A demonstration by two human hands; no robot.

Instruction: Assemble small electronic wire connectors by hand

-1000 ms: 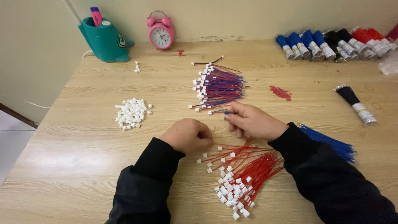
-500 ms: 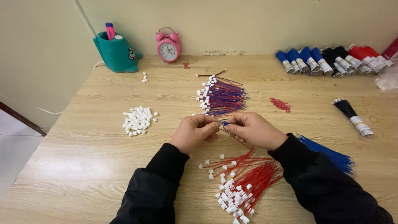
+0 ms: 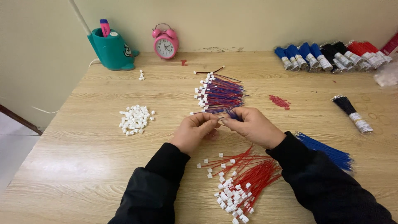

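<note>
My left hand (image 3: pixel 195 130) and my right hand (image 3: pixel 253 126) meet over the middle of the wooden table (image 3: pixel 83 157), fingertips pinched together. My right hand pinches a thin blue wire (image 3: pixel 232 115). My left fingers close on something small at the wire's end; it is hidden. Just beyond the hands lies a pile of blue and red wires with white connectors (image 3: pixel 219 93). Below the hands lies a bundle of red wires with white connectors (image 3: pixel 244 178). A heap of loose white connectors (image 3: pixel 134 119) sits to the left.
A teal pen holder (image 3: pixel 111 49) and a pink alarm clock (image 3: pixel 166 41) stand at the back. Taped wire bundles in blue, black and red (image 3: pixel 327 58) line the back right. A black bundle (image 3: pixel 350 110) and loose blue wires (image 3: pixel 327 151) lie at the right.
My left hand has come up from the table to meet my right hand, and both now pinch at the blue wire. The view has shifted slightly.
</note>
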